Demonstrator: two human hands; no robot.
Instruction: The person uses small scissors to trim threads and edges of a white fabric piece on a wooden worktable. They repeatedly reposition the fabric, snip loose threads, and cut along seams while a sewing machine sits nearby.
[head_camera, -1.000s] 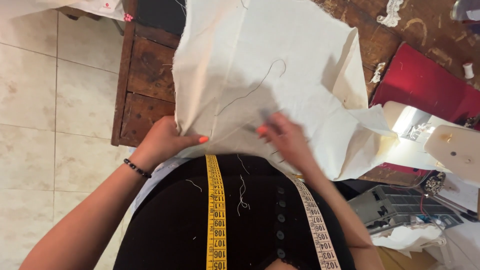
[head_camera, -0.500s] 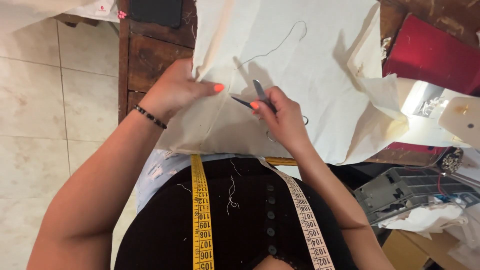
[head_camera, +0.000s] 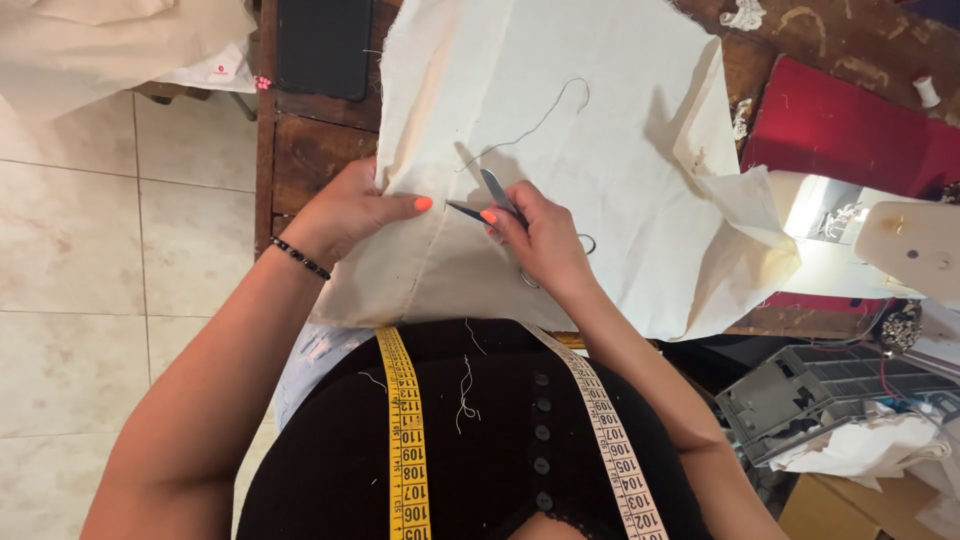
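A large piece of cream fabric (head_camera: 600, 150) lies spread over a dark wooden table (head_camera: 310, 150). My left hand (head_camera: 355, 210) presses down on the fabric's left edge, thumb pointing right. My right hand (head_camera: 540, 240) grips a pair of small metal scissors (head_camera: 485, 200), blades parted and pointing up-left just beyond my left thumb. A dark loose thread (head_camera: 545, 115) curls across the cloth above the blades. A yellow measuring tape (head_camera: 405, 430) hangs around my neck over a black top.
A black phone (head_camera: 325, 45) lies at the table's far left corner. A red cloth (head_camera: 850, 135) and a white sewing machine (head_camera: 900, 250) are on the right. A grey plastic crate (head_camera: 820, 395) sits low right. Beige tiled floor (head_camera: 100, 250) lies to the left.
My right hand has picked up the scissors and brought them to the fabric by my left thumb. The blades have opened. Both hands shifted slightly up the cloth.
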